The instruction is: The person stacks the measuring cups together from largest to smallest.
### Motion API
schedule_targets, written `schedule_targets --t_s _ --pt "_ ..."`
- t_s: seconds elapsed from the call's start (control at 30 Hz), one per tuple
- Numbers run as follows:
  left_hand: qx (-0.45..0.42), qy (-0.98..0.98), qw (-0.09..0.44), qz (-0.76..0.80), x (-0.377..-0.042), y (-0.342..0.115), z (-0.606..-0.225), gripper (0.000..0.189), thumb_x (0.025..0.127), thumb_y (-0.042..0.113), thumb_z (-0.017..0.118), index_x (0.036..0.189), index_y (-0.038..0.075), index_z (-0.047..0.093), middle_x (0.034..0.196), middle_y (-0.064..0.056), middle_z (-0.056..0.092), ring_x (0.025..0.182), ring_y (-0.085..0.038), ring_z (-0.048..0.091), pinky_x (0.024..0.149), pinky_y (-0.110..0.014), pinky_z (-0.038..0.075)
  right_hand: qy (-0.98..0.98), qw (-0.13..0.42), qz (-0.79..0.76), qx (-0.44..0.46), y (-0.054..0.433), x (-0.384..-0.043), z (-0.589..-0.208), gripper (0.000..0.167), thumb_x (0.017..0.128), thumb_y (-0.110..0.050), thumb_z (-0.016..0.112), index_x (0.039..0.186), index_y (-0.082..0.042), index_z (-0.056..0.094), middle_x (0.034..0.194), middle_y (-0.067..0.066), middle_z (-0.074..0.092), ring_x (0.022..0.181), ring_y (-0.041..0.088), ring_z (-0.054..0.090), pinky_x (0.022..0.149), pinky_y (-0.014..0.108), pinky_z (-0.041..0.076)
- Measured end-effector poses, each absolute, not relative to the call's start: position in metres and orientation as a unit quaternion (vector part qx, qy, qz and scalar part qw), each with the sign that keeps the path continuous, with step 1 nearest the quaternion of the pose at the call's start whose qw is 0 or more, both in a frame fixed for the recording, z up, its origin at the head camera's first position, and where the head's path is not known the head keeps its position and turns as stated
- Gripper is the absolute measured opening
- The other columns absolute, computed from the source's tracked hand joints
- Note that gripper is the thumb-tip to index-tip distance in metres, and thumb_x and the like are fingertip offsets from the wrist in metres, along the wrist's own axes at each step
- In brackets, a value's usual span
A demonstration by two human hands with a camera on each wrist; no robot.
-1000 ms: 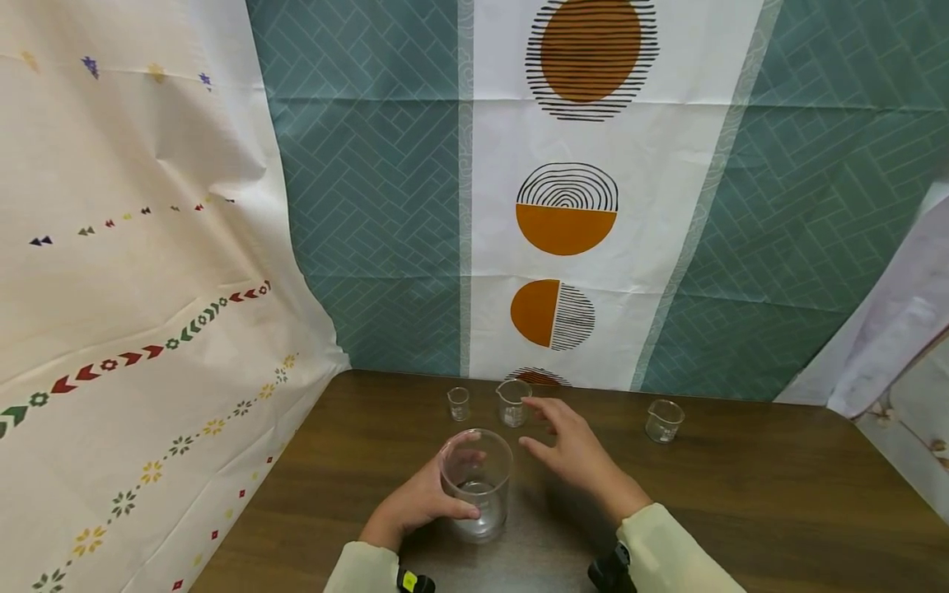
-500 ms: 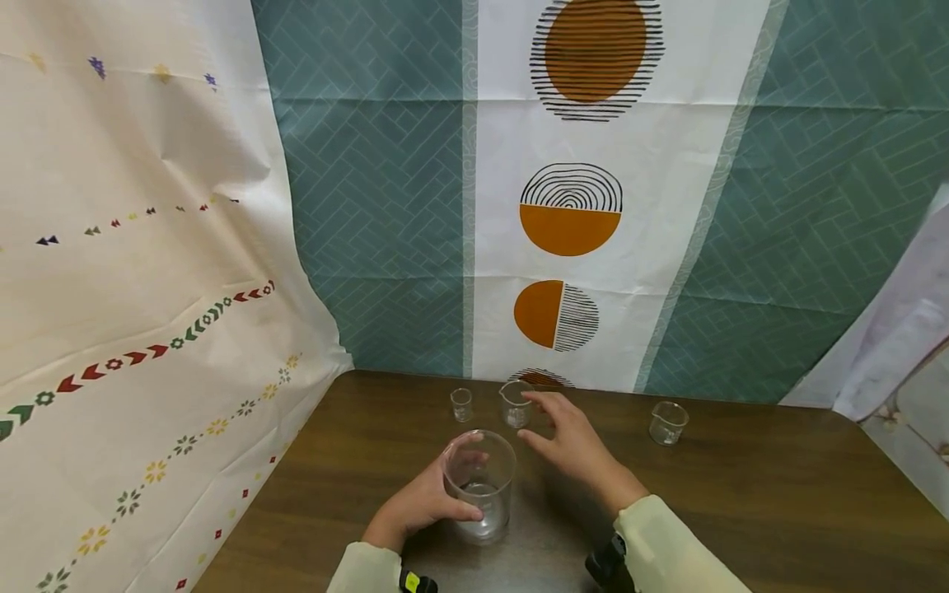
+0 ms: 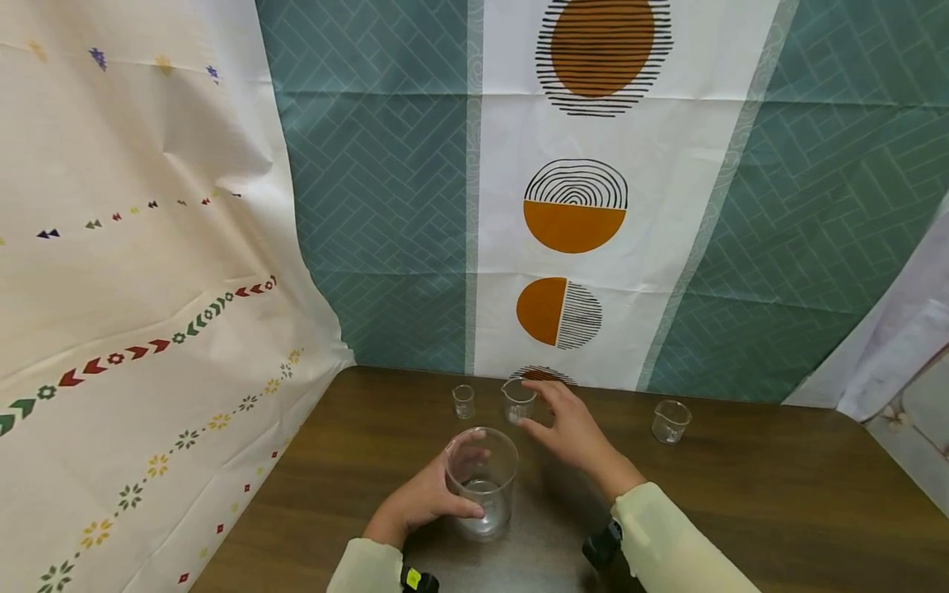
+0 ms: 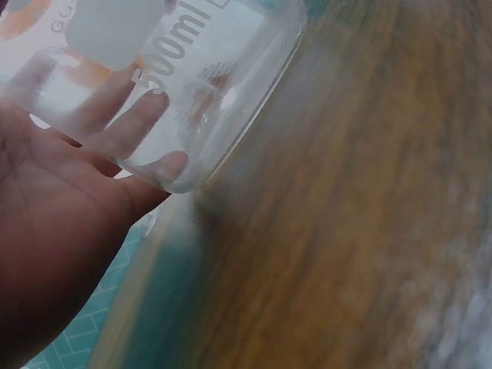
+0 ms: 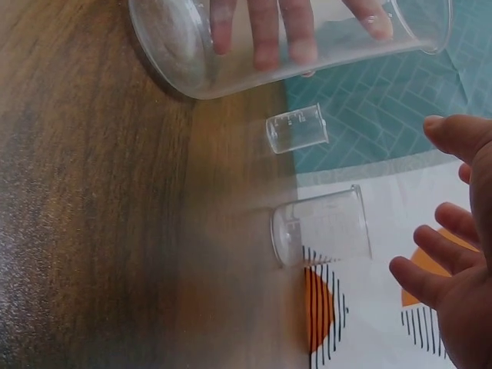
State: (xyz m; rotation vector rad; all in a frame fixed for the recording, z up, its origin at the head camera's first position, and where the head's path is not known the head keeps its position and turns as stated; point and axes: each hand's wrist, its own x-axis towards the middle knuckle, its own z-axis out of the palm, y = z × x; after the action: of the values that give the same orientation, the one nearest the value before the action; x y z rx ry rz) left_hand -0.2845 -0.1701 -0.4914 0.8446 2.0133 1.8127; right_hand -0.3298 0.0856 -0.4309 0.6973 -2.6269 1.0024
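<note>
A large clear glass beaker (image 3: 495,494) stands upright near the front of the table, and my left hand (image 3: 423,501) grips it from the left side. In the left wrist view, printed "500ml" marking shows on this beaker (image 4: 231,100), and the fingers are seen through its glass. My right hand (image 3: 577,435) hovers with thumb and fingers spread beside a medium beaker (image 3: 516,405) behind the large one. A gap shows between those fingertips and the medium beaker (image 5: 327,231) in the right wrist view; nothing is in that hand.
Left of the medium beaker stands a small beaker (image 3: 464,403). Another low beaker (image 3: 670,426) is farther right. The brown wooden table (image 3: 778,494) meets a patterned curtain (image 3: 378,247) at the back and a cream cloth (image 3: 185,371) on the left.
The view has shifted slightly, so the scene sits a little to the right. My left hand keeps its grip on the large beaker; the right hand stays near the medium beaker, almost unmoved.
</note>
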Motion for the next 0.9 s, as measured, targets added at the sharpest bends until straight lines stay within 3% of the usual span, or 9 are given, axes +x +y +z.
schedule_targets --t_s 0.1,0.33,0.57,0.8,0.9 --pt "0.293 0.704 0.148 0.63 -0.287 -0.17 -0.49 0.093 0.076 0.014 0.083 0.148 0.022 0.024 0.146 -0.016 0.044 0.138 -0.033 0.039 0.114 -0.051 0.029 -0.899 0.13 0.34 0.243 0.086 -0.334 -0.429 0.059 0.084 -0.027 0.076 0.137 -0.017 0.052 0.135 0.005 0.055 0.114 0.025 0.058 0.094 0.045 0.052" --pt "0.297 0.707 0.141 0.626 -0.289 -0.17 -0.491 0.094 0.075 0.014 0.084 0.148 0.024 0.026 0.146 -0.015 0.044 0.138 -0.032 0.04 0.113 -0.04 0.034 -0.9 0.138 0.338 0.237 0.085 -0.338 -0.424 0.057 0.083 -0.027 0.077 0.135 -0.017 0.054 0.135 0.005 0.055 0.114 0.027 0.059 0.094 0.047 0.051" --pt "0.29 0.706 0.148 0.629 -0.288 -0.17 -0.487 0.095 0.074 0.015 0.084 0.147 0.026 0.026 0.146 -0.014 0.044 0.138 -0.032 0.04 0.113 -0.048 0.031 -0.903 0.145 0.33 0.234 0.083 -0.341 -0.422 0.055 0.084 -0.028 0.076 0.133 -0.017 0.055 0.136 0.006 0.055 0.12 0.029 0.055 0.097 0.05 0.049" --pt "0.296 0.7 0.145 0.633 -0.287 -0.171 -0.491 0.094 0.074 0.014 0.084 0.148 0.026 0.026 0.145 -0.013 0.045 0.138 -0.033 0.04 0.112 -0.034 0.035 -0.905 0.14 0.336 0.22 0.082 -0.343 -0.427 0.056 0.083 -0.028 0.076 0.133 -0.018 0.055 0.137 0.006 0.054 0.123 0.029 0.054 0.099 0.052 0.046" --pt "0.301 0.692 0.157 0.637 -0.284 -0.172 -0.495 0.094 0.076 0.015 0.083 0.148 0.024 0.024 0.146 -0.016 0.043 0.139 -0.034 0.038 0.113 -0.033 0.034 -0.908 0.122 0.342 0.208 0.081 -0.341 -0.432 0.056 0.083 -0.028 0.077 0.134 -0.019 0.055 0.138 0.006 0.053 0.124 0.029 0.053 0.101 0.053 0.045"
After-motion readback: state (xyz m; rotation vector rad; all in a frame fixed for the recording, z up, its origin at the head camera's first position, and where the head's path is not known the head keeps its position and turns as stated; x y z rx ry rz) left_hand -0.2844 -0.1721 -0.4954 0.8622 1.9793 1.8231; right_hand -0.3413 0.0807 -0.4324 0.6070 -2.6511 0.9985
